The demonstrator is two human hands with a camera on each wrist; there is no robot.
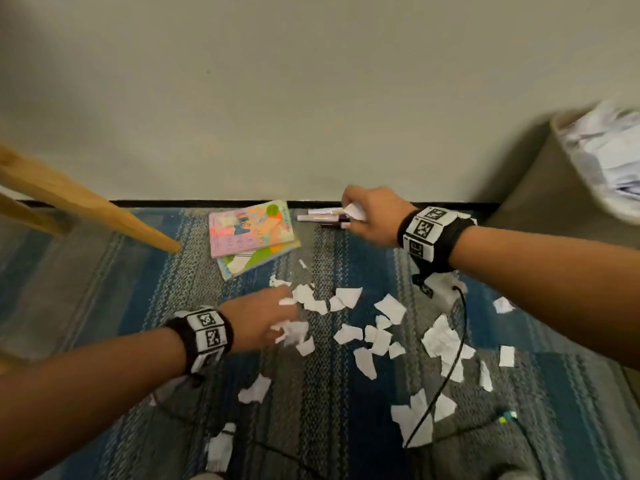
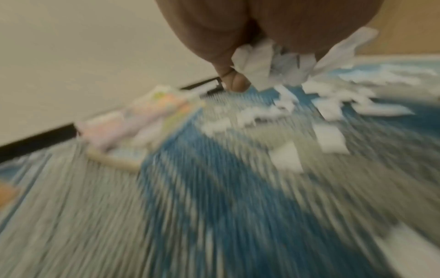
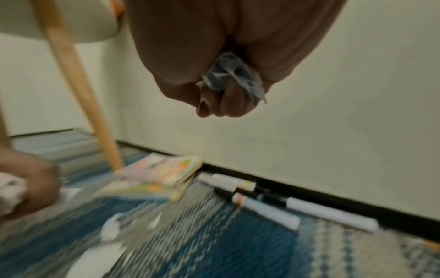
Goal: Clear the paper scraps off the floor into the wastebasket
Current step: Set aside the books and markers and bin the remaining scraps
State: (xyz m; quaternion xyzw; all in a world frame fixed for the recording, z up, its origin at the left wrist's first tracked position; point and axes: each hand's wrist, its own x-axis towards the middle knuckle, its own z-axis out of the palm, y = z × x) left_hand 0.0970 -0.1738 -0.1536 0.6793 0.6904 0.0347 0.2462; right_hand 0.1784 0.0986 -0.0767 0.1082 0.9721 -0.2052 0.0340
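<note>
Each grip is curled around gathered paper scraps, the right hand (image 1: 372,216) raised in the upper right nearer the wastebasket (image 1: 602,161), the left hand (image 1: 258,318) low at centre over the loose scraps (image 1: 391,308) on the floor, likely to gather more.

Paper scraps (image 1: 390,308): thin white matt paper, torn ragged edges, some crumpled. Floor carpet (image 1: 156,289): woven cloth, coarse ribbed texture, matt blue and grey. Chair leg (image 1: 104,216): light wood, smooth satin finish. Booklets (image 1: 249,230): printed paper covers, slight sheen. Markers (image 3: 266,210): smooth plastic barrels. Wristbands (image 1: 433,237): black cloth, matt printed tags. Wall (image 1: 311,98): smooth, matt.
</note>
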